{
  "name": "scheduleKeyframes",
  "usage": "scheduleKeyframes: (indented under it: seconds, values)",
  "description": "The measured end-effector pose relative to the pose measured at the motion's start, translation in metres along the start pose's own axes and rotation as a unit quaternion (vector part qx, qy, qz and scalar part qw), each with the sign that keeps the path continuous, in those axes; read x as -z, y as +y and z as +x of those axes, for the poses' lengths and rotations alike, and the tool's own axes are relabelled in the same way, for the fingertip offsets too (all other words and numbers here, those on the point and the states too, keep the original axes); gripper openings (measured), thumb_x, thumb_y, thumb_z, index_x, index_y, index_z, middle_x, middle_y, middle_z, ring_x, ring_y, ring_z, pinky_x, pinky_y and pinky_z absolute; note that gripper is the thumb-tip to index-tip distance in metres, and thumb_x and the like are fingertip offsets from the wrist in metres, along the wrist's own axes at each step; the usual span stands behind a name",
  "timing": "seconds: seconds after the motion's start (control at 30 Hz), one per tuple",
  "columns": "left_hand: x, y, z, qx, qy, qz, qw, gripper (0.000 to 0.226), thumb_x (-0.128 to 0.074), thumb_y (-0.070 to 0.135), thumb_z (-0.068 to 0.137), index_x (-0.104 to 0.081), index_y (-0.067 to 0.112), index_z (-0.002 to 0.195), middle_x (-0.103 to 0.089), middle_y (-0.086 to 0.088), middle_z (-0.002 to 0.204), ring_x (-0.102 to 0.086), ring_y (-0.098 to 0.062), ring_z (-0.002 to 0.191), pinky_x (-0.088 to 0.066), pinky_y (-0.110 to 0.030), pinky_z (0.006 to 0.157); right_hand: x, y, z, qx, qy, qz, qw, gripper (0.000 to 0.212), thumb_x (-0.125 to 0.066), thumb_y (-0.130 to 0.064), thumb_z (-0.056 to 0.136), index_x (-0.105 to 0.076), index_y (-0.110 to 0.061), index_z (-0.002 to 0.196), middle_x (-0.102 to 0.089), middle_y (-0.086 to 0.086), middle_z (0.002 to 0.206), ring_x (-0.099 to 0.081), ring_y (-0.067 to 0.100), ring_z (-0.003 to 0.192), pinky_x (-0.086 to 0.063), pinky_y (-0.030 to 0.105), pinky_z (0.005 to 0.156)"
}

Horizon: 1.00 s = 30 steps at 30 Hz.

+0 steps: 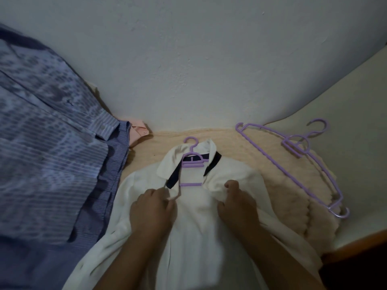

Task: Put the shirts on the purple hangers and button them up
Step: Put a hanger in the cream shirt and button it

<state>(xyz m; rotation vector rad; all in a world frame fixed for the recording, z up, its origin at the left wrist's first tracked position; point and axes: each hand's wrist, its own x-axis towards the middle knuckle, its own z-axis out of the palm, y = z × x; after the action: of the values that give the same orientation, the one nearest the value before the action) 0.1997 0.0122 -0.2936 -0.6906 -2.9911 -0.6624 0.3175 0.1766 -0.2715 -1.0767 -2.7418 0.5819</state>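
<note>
A person is working on a white shirt point(194, 216) that is lying front-up on a cream fleece blanket point(289, 197) spread over the bed, with its collar pointing toward the wall edge. A purple hanger point(191, 162) is already sitting inside the neck opening, its hook poking out past the collar and its bar showing between the two open front panels, so the hanging step looks done for this shirt and the buttoning is beginning.

The left hand point(151, 208) is pinching the edge of the left front panel just below the dark-lined collar, fingers curled round the fabric. The right hand point(236, 200) is gripping the opposite panel in a bunched fist, thumb up. Each hand is holding one edge, probably to draw the two together over the hanger bar so the top button can meet its hole.

Two spare purple hangers point(297, 160) are lying stacked near the right edge of the blanket, within easy reach, likely for the next shirts. A blue striped shirt point(58, 155) is lying buttoned along the left side, with a pink shirt point(139, 131) partly hidden behind it by the wall.
</note>
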Motion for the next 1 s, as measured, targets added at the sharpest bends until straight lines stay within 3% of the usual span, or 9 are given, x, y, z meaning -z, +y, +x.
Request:
scheduleKeyframes:
  seconds: [0.13,0.3,0.4,0.5,0.57,0.63,0.73,0.87,1.0]
  values:
    - [0.019,0.016,-0.010,0.046,-0.044,-0.088,0.994,0.022,-0.052,0.034,0.094,-0.070,0.023,0.092,-0.069,0.000,0.084,-0.062,-0.019,0.078,-0.046,-0.028,0.070,0.009,-0.002,-0.009,-0.032,-0.067,0.078,0.994,0.039,-0.048,-0.014,0.091,-0.046,-0.016,0.130,-0.055,0.006,0.128,-0.051,0.025,0.118,-0.038,0.028,0.091]
    - [0.018,0.047,-0.024,0.129,-0.057,-0.295,0.945,0.022,-0.058,0.027,0.091,-0.066,0.017,0.073,-0.064,0.002,0.066,-0.061,-0.016,0.070,-0.053,-0.034,0.073,0.008,-0.031,-0.021,-0.043,-0.072,0.267,0.960,0.015,-0.058,-0.014,0.086,-0.059,-0.015,0.101,-0.056,-0.003,0.090,-0.053,0.014,0.085,-0.033,0.021,0.058]
    - [-0.001,0.051,-0.041,0.161,-0.123,-0.312,0.928,0.021,-0.060,0.024,0.089,-0.072,0.013,0.076,-0.070,-0.002,0.069,-0.066,-0.018,0.071,-0.056,-0.034,0.073,-0.007,-0.034,-0.029,-0.046,-0.149,0.243,0.957,0.002,-0.057,-0.018,0.087,-0.058,-0.018,0.086,-0.056,-0.003,0.080,-0.051,0.010,0.070,-0.029,0.013,0.050]
    - [-0.010,0.046,-0.041,0.181,-0.130,-0.328,0.918,0.017,-0.063,0.029,0.085,-0.074,0.016,0.088,-0.073,0.003,0.080,-0.066,-0.012,0.078,-0.055,-0.031,0.081,-0.009,-0.030,-0.026,-0.039,-0.175,0.238,0.954,0.030,-0.054,-0.020,0.090,-0.050,-0.019,0.060,-0.048,-0.006,0.058,-0.042,0.007,0.054,-0.027,0.016,0.046]
    - [-0.009,0.043,-0.033,0.183,-0.124,-0.355,0.908,0.025,-0.061,0.031,0.085,-0.073,0.009,0.085,-0.071,-0.002,0.076,-0.062,-0.010,0.070,-0.052,-0.023,0.073,-0.006,-0.030,-0.021,-0.031,-0.130,0.249,0.959,0.046,-0.052,-0.020,0.093,-0.036,-0.019,0.050,-0.035,-0.005,0.048,-0.032,0.007,0.046,-0.025,0.017,0.044]
    - [-0.006,0.045,-0.024,0.226,-0.120,-0.414,0.874,0.033,-0.061,0.031,0.086,-0.066,0.001,0.073,-0.061,-0.014,0.065,-0.050,-0.015,0.056,-0.044,-0.028,0.059,-0.004,-0.032,-0.012,-0.024,-0.067,0.271,0.960,0.049,-0.048,-0.013,0.094,-0.028,-0.020,0.049,-0.028,-0.003,0.047,-0.025,0.010,0.046,-0.026,0.019,0.043]
    - [-0.009,0.051,-0.009,0.299,-0.132,-0.510,0.795,0.034,-0.063,0.034,0.087,-0.063,0.007,0.067,-0.054,-0.011,0.061,-0.044,-0.022,0.058,-0.040,-0.035,0.059,-0.009,-0.036,0.006,-0.032,-0.037,0.299,0.953,0.045,-0.047,-0.014,0.094,-0.034,-0.016,0.052,-0.035,0.000,0.051,-0.031,0.011,0.050,-0.026,0.023,0.049]
    - [-0.018,0.053,0.008,0.337,-0.127,-0.576,0.734,0.022,-0.066,0.020,0.088,-0.070,-0.001,0.083,-0.067,-0.017,0.075,-0.063,-0.027,0.073,-0.055,-0.043,0.084,-0.020,-0.039,0.021,-0.011,-0.113,0.312,0.943,0.041,-0.050,-0.006,0.089,-0.040,-0.013,0.050,-0.040,-0.001,0.049,-0.037,0.006,0.045,-0.029,0.018,0.049]
    - [-0.022,0.044,0.012,0.367,-0.106,-0.620,0.686,0.021,-0.060,0.012,0.092,-0.062,0.003,0.074,-0.061,-0.009,0.060,-0.059,-0.019,0.056,-0.054,-0.035,0.070,-0.035,-0.033,0.019,-0.025,-0.155,0.310,0.938,0.045,-0.057,-0.002,0.084,-0.043,-0.014,0.043,-0.037,-0.008,0.042,-0.033,0.004,0.043,-0.028,0.021,0.049]
